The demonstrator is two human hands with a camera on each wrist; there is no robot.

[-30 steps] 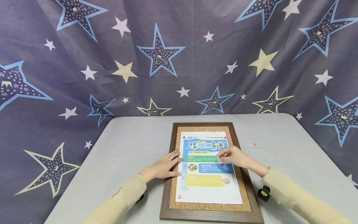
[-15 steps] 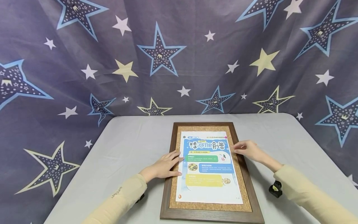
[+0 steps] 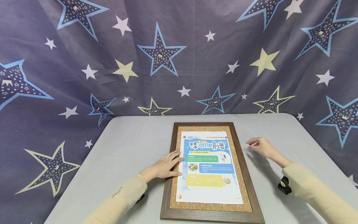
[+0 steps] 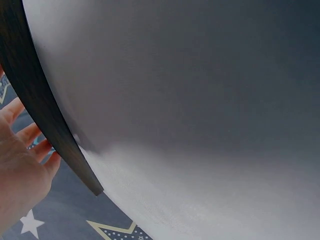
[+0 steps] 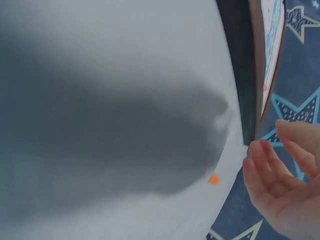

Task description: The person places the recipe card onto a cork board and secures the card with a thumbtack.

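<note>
A printed poster [image 3: 208, 194] with blue, green and yellow blocks lies on a brown-framed cork board [image 3: 245, 193]. Small round pins mark three of its corners: black [image 3: 184, 137] at top left, magenta [image 3: 225, 137] at top right, orange [image 3: 180, 196] at bottom left. My left hand [image 3: 165, 165] rests across the board's left edge, fingers spread and touching the sheet. Off the board's right side, my right hand [image 3: 263, 147] hovers with loosely bent fingers, thumb apart, holding nothing visible. A loose orange pin [image 5: 214, 179] shows on the table in the right wrist view; the hand hides it from the head view.
The grey-covered table [image 3: 134, 137] extends around the board. A dark curtain [image 3: 179, 62] printed with stars hangs behind it and along the sides. A black wrist camera [image 3: 284, 185] sits under the right sleeve.
My right hand has moved rightward from the poster, past the board's right rail, to above the table where the orange pin lay visible. My left hand has stayed in place.
</note>
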